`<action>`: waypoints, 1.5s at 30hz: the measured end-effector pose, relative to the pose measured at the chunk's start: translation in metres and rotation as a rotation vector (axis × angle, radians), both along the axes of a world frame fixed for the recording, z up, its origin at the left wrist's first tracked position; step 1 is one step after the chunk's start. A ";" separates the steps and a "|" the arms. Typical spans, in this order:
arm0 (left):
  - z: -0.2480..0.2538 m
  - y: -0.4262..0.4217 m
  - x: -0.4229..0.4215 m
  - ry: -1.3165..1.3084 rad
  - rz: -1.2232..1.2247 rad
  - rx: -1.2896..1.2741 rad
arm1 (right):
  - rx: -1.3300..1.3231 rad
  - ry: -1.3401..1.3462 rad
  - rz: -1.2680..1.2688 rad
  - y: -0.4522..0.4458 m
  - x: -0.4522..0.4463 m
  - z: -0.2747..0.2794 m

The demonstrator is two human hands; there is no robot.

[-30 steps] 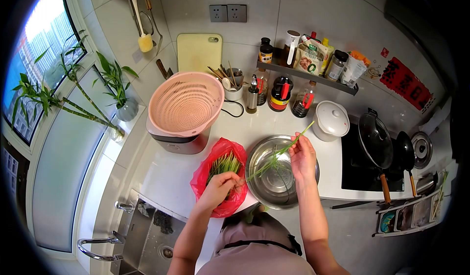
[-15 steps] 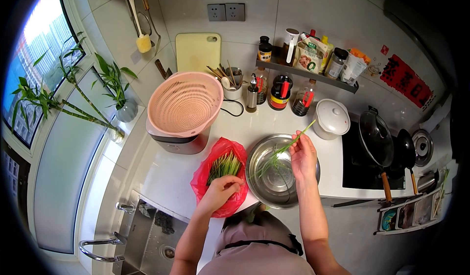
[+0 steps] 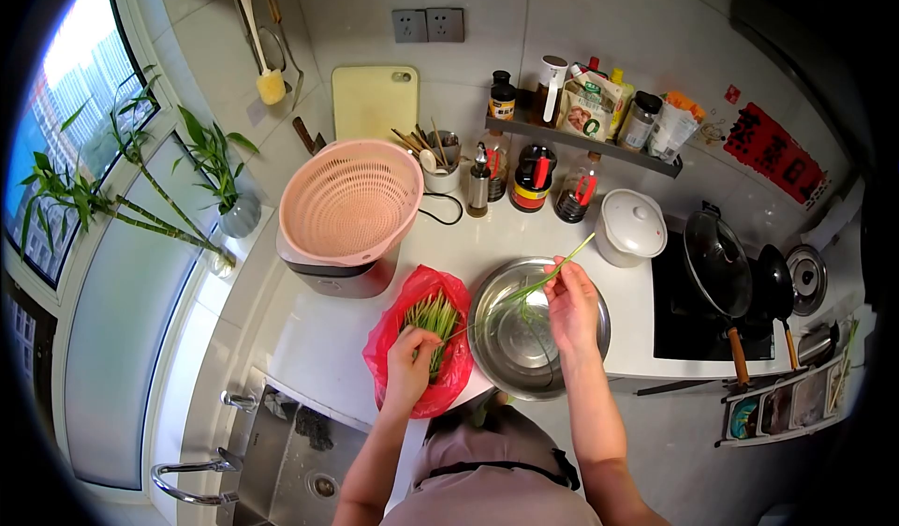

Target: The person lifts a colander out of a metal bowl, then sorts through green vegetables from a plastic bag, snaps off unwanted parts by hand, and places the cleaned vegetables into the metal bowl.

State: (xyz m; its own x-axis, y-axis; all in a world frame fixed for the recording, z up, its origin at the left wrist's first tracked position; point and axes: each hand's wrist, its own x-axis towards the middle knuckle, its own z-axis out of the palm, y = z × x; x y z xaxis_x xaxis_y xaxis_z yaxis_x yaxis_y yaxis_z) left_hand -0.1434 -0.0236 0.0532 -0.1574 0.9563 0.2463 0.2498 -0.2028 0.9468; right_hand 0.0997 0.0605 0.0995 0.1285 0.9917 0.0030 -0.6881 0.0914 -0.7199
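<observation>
My right hand [image 3: 573, 315] is closed in a pinch on a few thin green stalks [image 3: 536, 285], held over a steel bowl [image 3: 487, 362]. Their pale ends point up to the right, and the fine leafy ends hang down over the bowl. Over the near left side of a red plastic bag [image 3: 454, 390], my left hand [image 3: 409, 369] pinches a thin brownish strand [image 3: 455, 335] that stretches toward the bowl's rim. A bundle of similar green stalks [image 3: 434, 320] lies inside the open bag. What lies under my left palm is hidden.
Behind the bag, a pink colander [image 3: 351, 203] sits on a grey appliance [image 3: 351, 282]. A white lidded pot [image 3: 633, 228] stands right of the bowl, beside the stove [image 3: 667, 329] with its pans. The sink [image 3: 281, 474] is at lower left. Bottles [image 3: 532, 179] line the back.
My left hand has drawn back slightly to the left and turned, with a thin strand now visible at its fingertips. My right hand has lowered a little with its stalks.
</observation>
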 end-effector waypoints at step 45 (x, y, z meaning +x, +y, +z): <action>-0.032 0.007 0.009 0.680 -0.272 0.069 | 0.091 0.227 0.014 -0.003 0.015 0.009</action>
State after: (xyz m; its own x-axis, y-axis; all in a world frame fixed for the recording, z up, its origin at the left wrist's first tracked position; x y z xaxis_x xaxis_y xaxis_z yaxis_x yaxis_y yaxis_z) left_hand -0.1341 -0.0168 0.0214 0.2923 0.9186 0.2660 0.7095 -0.3948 0.5838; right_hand 0.1150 0.0574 0.1081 0.1220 0.9904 0.0647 -0.8330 0.1377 -0.5358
